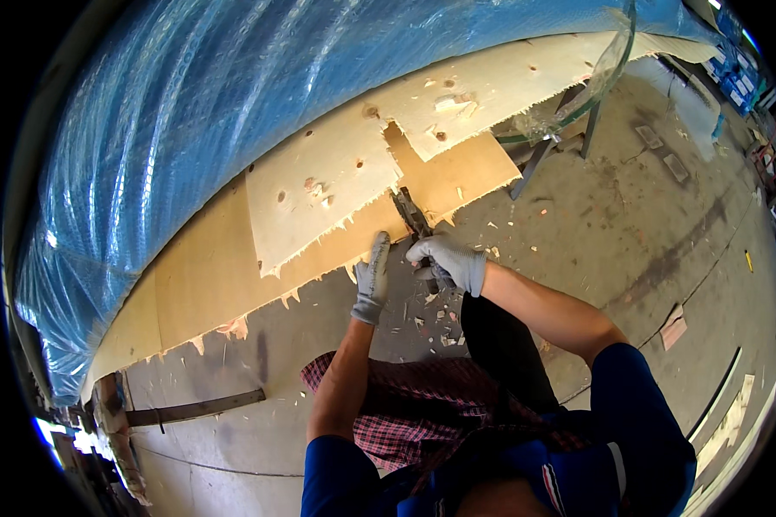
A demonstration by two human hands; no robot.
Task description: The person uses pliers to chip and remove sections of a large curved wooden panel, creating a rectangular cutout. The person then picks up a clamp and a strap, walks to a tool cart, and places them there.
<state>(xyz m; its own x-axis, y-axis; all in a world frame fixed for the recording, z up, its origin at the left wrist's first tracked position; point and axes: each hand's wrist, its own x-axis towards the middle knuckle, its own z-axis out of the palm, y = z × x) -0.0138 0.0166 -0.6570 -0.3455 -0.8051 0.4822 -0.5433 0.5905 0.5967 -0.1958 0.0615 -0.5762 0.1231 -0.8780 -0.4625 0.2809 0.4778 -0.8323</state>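
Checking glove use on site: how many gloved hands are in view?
2. The left hand in a grey glove presses on the torn plywood sheet's lower edge; the right hand, also gloved, grips a dark metal tool set against the wood. No other hands show.

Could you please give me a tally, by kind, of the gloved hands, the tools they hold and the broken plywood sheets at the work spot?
Grey-gloved hands: 2, left hand and right hand
Pliers: 1
Plywood sheets with splintered edges: 2, pale upper sheet and tan lower sheet
Total: 5
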